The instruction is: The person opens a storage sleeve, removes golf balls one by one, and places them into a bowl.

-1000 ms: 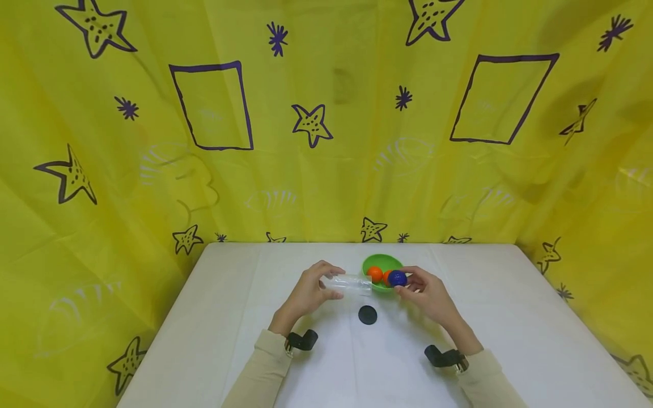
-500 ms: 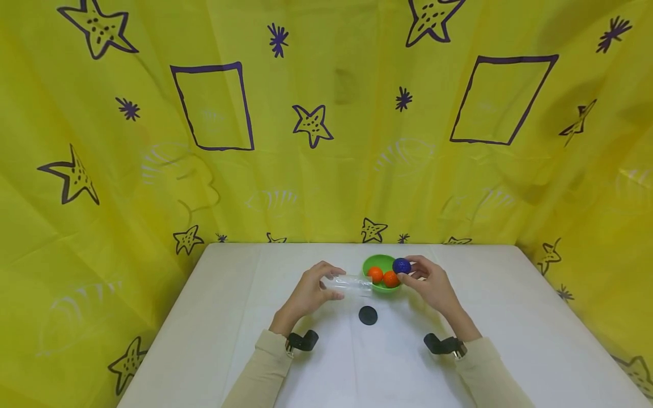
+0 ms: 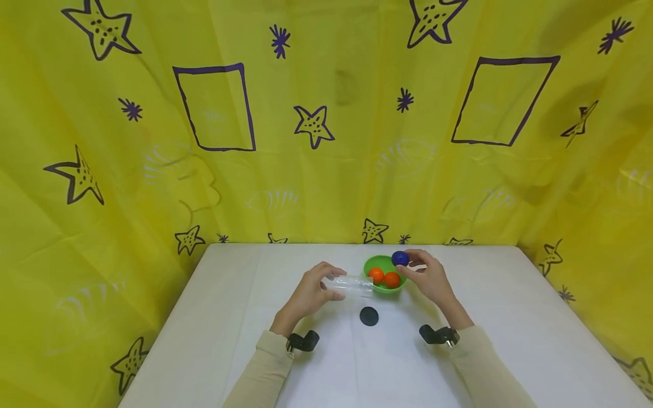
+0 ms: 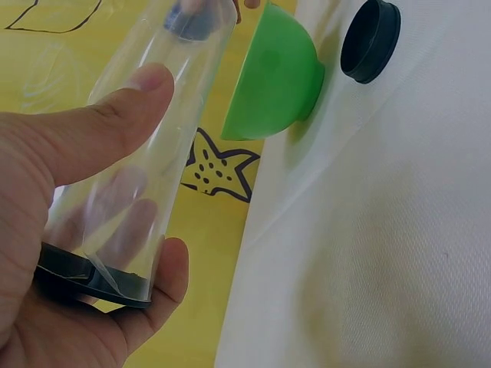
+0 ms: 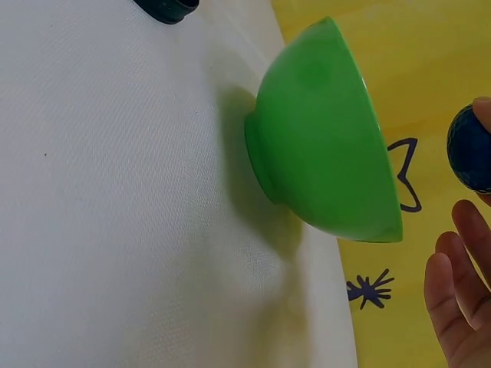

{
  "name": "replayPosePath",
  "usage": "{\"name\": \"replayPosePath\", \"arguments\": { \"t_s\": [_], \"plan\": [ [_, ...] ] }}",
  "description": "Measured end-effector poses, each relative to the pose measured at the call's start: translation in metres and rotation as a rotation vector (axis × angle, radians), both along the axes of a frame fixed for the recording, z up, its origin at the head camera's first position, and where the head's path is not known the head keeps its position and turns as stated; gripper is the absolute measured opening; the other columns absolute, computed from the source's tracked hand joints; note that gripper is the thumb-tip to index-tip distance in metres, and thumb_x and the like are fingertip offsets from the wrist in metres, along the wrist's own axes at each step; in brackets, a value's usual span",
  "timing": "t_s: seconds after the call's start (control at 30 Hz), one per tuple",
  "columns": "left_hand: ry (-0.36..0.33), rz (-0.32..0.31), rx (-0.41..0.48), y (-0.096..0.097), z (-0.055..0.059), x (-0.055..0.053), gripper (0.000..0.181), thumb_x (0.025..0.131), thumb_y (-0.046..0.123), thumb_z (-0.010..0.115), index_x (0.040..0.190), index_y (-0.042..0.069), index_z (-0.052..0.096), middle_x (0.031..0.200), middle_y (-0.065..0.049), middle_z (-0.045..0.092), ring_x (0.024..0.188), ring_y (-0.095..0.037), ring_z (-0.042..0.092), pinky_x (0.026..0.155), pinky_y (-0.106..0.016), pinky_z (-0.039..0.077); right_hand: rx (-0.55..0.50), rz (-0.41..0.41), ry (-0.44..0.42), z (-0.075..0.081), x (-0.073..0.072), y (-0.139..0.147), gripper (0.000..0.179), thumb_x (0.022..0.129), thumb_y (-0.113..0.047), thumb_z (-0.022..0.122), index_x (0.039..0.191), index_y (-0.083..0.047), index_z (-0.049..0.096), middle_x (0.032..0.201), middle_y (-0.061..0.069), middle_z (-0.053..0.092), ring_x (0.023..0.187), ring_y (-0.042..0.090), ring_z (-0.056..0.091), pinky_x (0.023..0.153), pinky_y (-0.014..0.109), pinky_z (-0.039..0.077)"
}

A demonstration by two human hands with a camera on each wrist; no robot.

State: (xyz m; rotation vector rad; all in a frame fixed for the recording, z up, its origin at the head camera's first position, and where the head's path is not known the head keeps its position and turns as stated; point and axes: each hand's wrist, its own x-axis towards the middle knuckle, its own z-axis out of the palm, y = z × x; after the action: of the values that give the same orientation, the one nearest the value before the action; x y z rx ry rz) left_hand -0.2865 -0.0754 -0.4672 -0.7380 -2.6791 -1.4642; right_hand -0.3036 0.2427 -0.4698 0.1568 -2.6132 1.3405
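My left hand [image 3: 312, 290] grips a clear plastic tube [image 3: 357, 285] that lies nearly level above the table, pointing right. A black cap [image 4: 84, 277] closes the tube's end inside that palm. Between thumb and fingers, my right hand [image 3: 430, 276] pinches a dark blue ball [image 3: 400, 258], which looks like a golf ball with its dimpled surface, over the far right rim of a green bowl [image 5: 322, 138]. Inside the bowl sit two orange balls, one on the left [image 3: 376, 275] and one on the right [image 3: 392, 280]. The tube's far end overlaps the bowl's left rim in the head view.
A loose black cap [image 3: 369, 316] lies on the white table [image 3: 388, 368] in front of the bowl. Yellow curtains [image 3: 316, 181] with drawn stars hang behind the table and along both sides.
My right hand has lifted the blue ball up and away from the bowl's front right, uncovering the right orange ball. The left hand and the tube have stayed almost still.
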Motion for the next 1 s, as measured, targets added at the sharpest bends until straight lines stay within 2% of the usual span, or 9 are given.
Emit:
{"name": "replayPosePath", "arguments": {
  "t_s": [0.1, 0.33, 0.7, 1.0],
  "plan": [
    [0.001, -0.001, 0.005, 0.000, 0.000, 0.000, 0.047, 0.081, 0.011, 0.086, 0.125, 0.013, 0.071, 0.120, -0.003, 0.065, 0.101, -0.020, 0.056, 0.080, -0.025, 0.053, 0.002, -0.005, -0.006, -0.001, -0.002, -0.002, 0.057, 0.094, -0.033, 0.075, 0.139, -0.003, 0.057, 0.131, 0.018, 0.061, 0.118, 0.032, 0.056, 0.090, 0.021, 0.048],
    [0.010, -0.001, 0.003, 0.000, 0.001, 0.000, 0.047, 0.080, 0.014, 0.087, 0.124, 0.015, 0.071, 0.117, -0.002, 0.065, 0.098, -0.018, 0.057, 0.078, -0.024, 0.053, 0.001, -0.003, -0.015, -0.004, -0.009, -0.006, 0.053, 0.094, -0.030, 0.075, 0.137, -0.003, 0.059, 0.133, 0.020, 0.059, 0.122, 0.036, 0.053, 0.099, 0.040, 0.047],
    [0.012, 0.006, -0.009, -0.001, 0.001, 0.000, 0.046, 0.081, 0.017, 0.087, 0.124, 0.020, 0.071, 0.118, 0.000, 0.065, 0.100, -0.018, 0.057, 0.081, -0.025, 0.053, 0.007, 0.024, -0.054, -0.011, -0.023, -0.009, 0.050, 0.095, -0.027, 0.074, 0.135, -0.002, 0.060, 0.135, 0.022, 0.058, 0.123, 0.037, 0.050, 0.103, 0.049, 0.046],
    [0.005, 0.005, 0.000, -0.001, 0.000, 0.000, 0.046, 0.081, 0.015, 0.087, 0.124, 0.018, 0.071, 0.119, -0.002, 0.064, 0.098, -0.019, 0.057, 0.079, -0.025, 0.053, 0.006, 0.033, -0.098, -0.019, -0.029, -0.010, 0.051, 0.095, -0.028, 0.074, 0.137, -0.003, 0.059, 0.138, 0.023, 0.056, 0.128, 0.041, 0.048, 0.109, 0.057, 0.042]
  ]
}}
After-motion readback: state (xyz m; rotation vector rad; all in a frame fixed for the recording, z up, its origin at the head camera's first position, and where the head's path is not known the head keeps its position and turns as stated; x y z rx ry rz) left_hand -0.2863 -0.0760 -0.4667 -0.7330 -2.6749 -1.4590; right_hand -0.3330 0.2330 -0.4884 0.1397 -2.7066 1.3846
